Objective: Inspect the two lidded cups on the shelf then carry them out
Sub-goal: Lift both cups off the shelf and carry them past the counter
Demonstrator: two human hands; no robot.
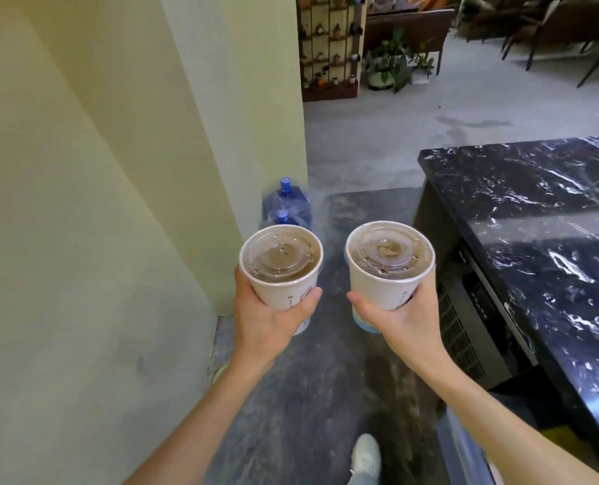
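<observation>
Holding both drinks out in front of you, you had one lidded cup in each hand, side by side and apart, above the dark mottled floor (312,397). Your left hand (270,311) was wrapped around the left cup (284,287), thumb (310,295) pressed across the near right side of its white paper wall and the palm cupping it from the left and below. Your right hand (401,318) gripped the right cup (382,285) in the mirror pose, thumb (359,301) on the near left side and the other fingers curled around the far right, mostly hidden behind the cup. Both cups stood roughly upright, tipped slightly away from you, each sealed with a clear plastic lid; the left lid (280,255) and the right lid (390,248) showed a brownish drink underneath. The right cup had a pale blue band near its base, just below your thumb.

To your right ran a black marble counter (536,211) with white veining, and a vented appliance front (466,330) sat under its near edge. To your left stood a pale yellow-green wall (98,204). Just beyond the left cup, two blue-capped water jugs (287,204) stood on the floor against the wall's corner. Farther off, past a lighter grey floor, were potted plants (389,64) and a dark shelf unit (329,47) of small pots. One light sneaker (364,456) showed at the near bottom edge.
</observation>
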